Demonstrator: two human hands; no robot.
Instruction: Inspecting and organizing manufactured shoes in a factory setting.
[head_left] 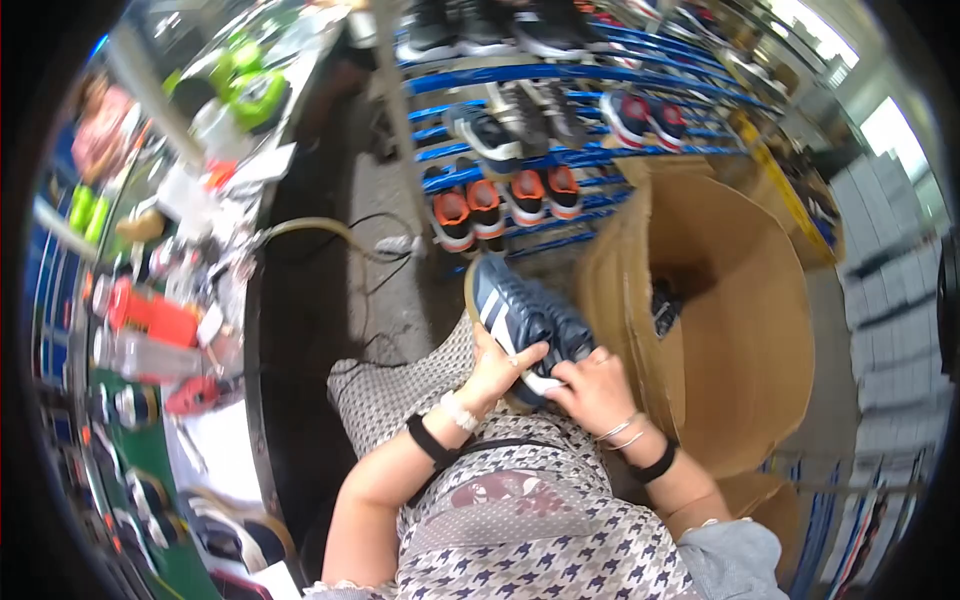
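Observation:
Over my lap is a pair of navy sneakers, held side by side with the toes pointing away from me. The left sneaker (502, 303) shows white side stripes and a tan sole edge; the right sneaker (566, 325) is partly hidden behind it. My left hand (492, 368) is closed around the left shoe near its heel, with the thumb across the collar. My right hand (597, 388) grips the heel end of the pair, fingers bent over the collars. What its fingertips press on is partly hidden.
A large open cardboard box (735, 320) stands close on my right, with something dark inside. Ahead, a blue rack (590, 75) carries several shoes. On the left runs a cluttered workbench (225, 420) with a red bottle (155, 312). A hose (310, 226) hangs off its edge.

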